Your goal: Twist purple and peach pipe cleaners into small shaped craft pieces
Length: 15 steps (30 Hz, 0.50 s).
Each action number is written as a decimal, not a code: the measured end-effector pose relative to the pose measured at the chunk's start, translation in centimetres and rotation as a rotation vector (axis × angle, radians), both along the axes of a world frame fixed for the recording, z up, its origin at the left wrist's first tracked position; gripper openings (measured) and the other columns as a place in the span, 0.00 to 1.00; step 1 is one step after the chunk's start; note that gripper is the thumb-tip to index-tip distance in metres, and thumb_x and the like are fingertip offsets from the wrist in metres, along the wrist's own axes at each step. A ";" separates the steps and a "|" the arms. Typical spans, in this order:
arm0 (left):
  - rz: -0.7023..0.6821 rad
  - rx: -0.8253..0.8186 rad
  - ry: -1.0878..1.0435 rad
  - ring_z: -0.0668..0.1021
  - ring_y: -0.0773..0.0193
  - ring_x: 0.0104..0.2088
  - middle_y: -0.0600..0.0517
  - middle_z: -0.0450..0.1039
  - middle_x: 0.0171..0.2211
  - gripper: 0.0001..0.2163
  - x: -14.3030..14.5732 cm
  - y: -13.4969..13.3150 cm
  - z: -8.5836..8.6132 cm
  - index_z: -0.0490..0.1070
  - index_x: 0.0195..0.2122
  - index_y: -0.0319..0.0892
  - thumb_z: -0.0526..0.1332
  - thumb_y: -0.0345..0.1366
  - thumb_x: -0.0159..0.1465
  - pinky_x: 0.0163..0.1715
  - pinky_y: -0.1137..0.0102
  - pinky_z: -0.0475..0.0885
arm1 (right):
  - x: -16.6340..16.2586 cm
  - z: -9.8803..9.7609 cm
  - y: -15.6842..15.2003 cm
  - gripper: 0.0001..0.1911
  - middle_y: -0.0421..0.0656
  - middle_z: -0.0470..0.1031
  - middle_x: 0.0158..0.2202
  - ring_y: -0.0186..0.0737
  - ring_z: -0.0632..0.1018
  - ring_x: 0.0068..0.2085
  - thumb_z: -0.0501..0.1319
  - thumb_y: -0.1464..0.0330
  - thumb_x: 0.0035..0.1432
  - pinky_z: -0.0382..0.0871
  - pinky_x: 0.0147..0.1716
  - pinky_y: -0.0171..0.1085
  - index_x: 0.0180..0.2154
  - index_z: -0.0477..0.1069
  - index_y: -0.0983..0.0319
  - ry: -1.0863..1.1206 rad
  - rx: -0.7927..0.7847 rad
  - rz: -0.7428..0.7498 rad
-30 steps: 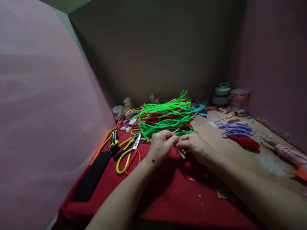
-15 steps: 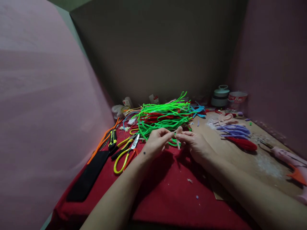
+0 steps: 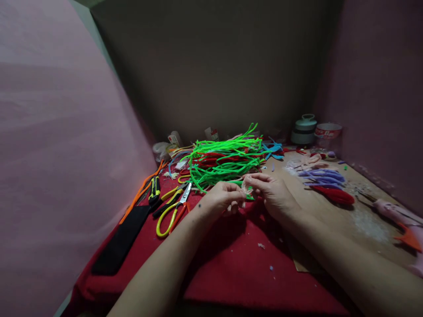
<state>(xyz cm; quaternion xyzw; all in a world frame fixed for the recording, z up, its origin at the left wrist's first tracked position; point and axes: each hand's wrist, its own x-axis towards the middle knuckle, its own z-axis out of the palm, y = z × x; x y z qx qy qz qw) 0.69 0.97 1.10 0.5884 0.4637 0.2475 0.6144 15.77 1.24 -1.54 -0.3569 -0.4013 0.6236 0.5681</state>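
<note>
Pale pink fuzz, looking like a short piece of craft wire [image 3: 246, 188], is between the two hands, above the red cloth [image 3: 238, 273]. The left hand [image 3: 225, 198] has its thumb and first finger closed on one side of this piece; the right hand [image 3: 269, 191] pinches it from the other side, fingertips nearly together.

Taking the hands as the middle of the clock, green wires [image 3: 224, 168] lie heaped near eleven to twelve o'clock. Scissors [image 3: 183, 200] and pliers [image 3: 169, 193] rest at nine, both untouched. Near two to three o'clock, purple wires [image 3: 322, 177] and a red bundle [image 3: 333, 195] lie on the brown board [image 3: 317, 229].

I judge that the small piece is part-way: it seems bent or curled, but has no settled shape. Pale pink loops [image 3: 312, 162] at two o'clock may be done already, though nothing shows them joined with the held piece. How much is left, I cannot tell.

Fingers cover much of the piece, so its ends are not clear. The pink tool [image 3: 393, 209] at three o'clock is cut by the frame edge, and small items behind the green heap are too dim to name.
</note>
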 end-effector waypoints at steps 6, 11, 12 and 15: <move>0.081 0.096 -0.030 0.62 0.77 0.12 0.53 0.68 0.19 0.18 0.3 -0.2 0.3 0.68 0.26 0.37 0.60 0.50 0.52 0.12 0.78 0.52 | -0.1 -0.1 0.0 0.13 0.40 0.72 0.23 0.29 0.66 0.21 0.68 0.63 0.39 0.55 0.20 0.32 0.28 0.74 0.65 -0.005 -0.010 -0.042; 0.129 0.117 0.018 0.61 0.76 0.12 0.54 0.67 0.16 0.13 0.8 -0.5 0.7 0.68 0.22 0.36 0.63 0.43 0.49 0.12 0.77 0.50 | -0.2 -0.2 -0.2 0.12 0.40 0.72 0.23 0.28 0.65 0.21 0.67 0.64 0.40 0.56 0.20 0.32 0.28 0.74 0.65 0.001 -0.012 -0.039; 0.137 0.114 0.010 0.61 0.76 0.12 0.54 0.66 0.15 0.12 0.8 -0.5 0.7 0.68 0.21 0.36 0.63 0.41 0.49 0.12 0.77 0.49 | -0.2 -0.2 -0.2 0.12 0.40 0.72 0.23 0.28 0.66 0.21 0.67 0.64 0.40 0.56 0.21 0.32 0.28 0.74 0.65 0.003 -0.008 -0.032; 0.141 0.076 -0.055 0.59 0.76 0.11 0.57 0.61 0.12 0.09 0.5 -0.2 0.4 0.67 0.19 0.37 0.62 0.37 0.49 0.12 0.77 0.48 | -0.3 -0.4 -0.2 0.12 0.40 0.73 0.24 0.29 0.66 0.21 0.67 0.63 0.41 0.58 0.21 0.32 0.29 0.75 0.65 -0.003 0.012 -0.015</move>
